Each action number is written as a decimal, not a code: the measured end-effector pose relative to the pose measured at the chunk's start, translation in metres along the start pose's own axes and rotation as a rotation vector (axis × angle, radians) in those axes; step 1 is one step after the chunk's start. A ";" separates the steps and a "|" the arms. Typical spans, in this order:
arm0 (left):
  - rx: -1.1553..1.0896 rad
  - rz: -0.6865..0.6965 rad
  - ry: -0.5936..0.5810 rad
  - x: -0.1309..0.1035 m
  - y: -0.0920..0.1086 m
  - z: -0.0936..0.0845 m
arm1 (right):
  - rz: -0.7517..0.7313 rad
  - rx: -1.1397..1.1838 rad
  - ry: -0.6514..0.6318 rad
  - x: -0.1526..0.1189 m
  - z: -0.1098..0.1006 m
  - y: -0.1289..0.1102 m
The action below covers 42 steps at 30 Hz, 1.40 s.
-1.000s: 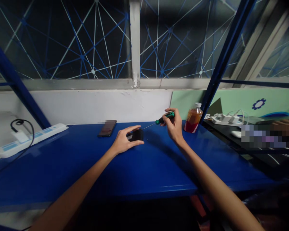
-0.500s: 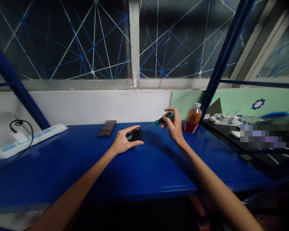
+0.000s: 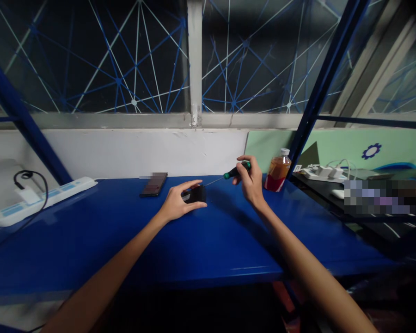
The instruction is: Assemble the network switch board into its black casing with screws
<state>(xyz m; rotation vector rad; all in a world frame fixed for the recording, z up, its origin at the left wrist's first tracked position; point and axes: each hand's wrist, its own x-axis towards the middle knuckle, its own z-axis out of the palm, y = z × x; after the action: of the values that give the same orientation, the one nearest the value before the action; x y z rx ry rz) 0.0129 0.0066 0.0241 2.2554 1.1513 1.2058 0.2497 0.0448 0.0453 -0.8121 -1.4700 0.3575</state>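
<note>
My left hand [image 3: 176,202] is closed on a small black box-shaped device [image 3: 197,195], thumb along its near side and fingers along its far side, on the blue tabletop. My right hand [image 3: 251,180] grips the green and black handle of a screwdriver [image 3: 233,172]. Its thin metal shaft slopes down to the left, and the tip meets the upper right edge of the black device. Exactly what the tip touches is too small to make out.
A dark phone [image 3: 154,184] lies left of my hands on the blue table [image 3: 208,245]. Further left is a white power strip [image 3: 52,199] with a plugged-in charger. A drink bottle [image 3: 278,170] stands behind my right hand. Cables and another power strip [image 3: 324,172] occupy the right side.
Both hands, the screwdriver and the device keep nearly the same position; the right fingers shift slightly on the handle. Part of another person's hand appears at the far right edge.
</note>
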 end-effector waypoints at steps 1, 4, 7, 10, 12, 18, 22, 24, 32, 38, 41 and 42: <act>-0.001 0.002 0.004 0.000 0.000 0.000 | -0.003 0.031 -0.012 0.000 0.000 0.002; -0.001 0.007 0.004 0.000 -0.001 0.000 | -0.013 0.036 -0.001 -0.001 0.001 0.002; 0.002 0.006 0.000 0.000 0.000 0.000 | -0.022 -0.048 0.050 -0.002 0.002 -0.003; 0.006 0.004 0.002 0.000 0.000 0.000 | -0.014 -0.082 0.074 -0.002 0.003 -0.006; 0.009 0.005 0.006 0.000 0.000 0.000 | 0.001 -0.076 0.052 -0.001 0.001 -0.004; 0.010 0.004 0.015 0.000 -0.002 0.000 | -0.003 0.005 -0.038 0.001 -0.001 0.002; 0.006 -0.002 0.008 0.000 -0.001 0.000 | 0.014 -0.020 -0.006 0.000 0.000 -0.002; 0.006 -0.001 0.011 0.000 -0.001 0.000 | 0.021 -0.018 0.005 0.000 0.000 -0.002; 0.016 0.003 -0.001 -0.001 -0.001 0.001 | 0.039 0.152 -0.072 0.003 0.000 0.009; 0.013 0.011 0.007 -0.001 -0.002 0.001 | 0.017 0.039 -0.029 0.001 0.000 0.004; 0.010 0.009 0.008 -0.001 -0.002 0.001 | 0.021 0.106 -0.078 0.003 -0.001 0.006; 0.008 0.009 0.007 -0.001 -0.002 0.001 | 0.019 0.119 -0.087 0.003 -0.001 0.007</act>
<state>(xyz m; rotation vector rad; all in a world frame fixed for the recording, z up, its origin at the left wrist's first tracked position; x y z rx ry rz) 0.0127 0.0073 0.0220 2.2662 1.1518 1.2152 0.2531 0.0514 0.0430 -0.7229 -1.5077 0.4954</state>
